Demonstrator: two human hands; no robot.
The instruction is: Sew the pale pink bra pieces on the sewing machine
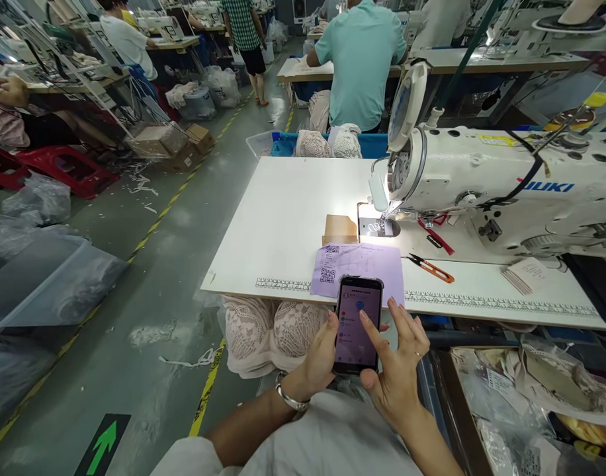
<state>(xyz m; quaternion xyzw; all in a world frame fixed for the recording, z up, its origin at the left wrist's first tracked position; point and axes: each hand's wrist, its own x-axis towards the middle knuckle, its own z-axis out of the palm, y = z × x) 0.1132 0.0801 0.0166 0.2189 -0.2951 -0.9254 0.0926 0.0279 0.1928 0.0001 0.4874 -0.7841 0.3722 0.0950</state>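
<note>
One phone (348,344), its screen lit with a page too small to read, is already up in the left hand (317,362), so its use seems under way, though how much is left cannot be told; a lilac sheet (385,261) with printed codes lies on the desk (283,225) just beyond it. Left fingers grip the phone by its side near the desk's edge, while the right hand (401,363) grasps nothing, its fingers spread, the index fingertip over the screen, touching or just above.
</note>
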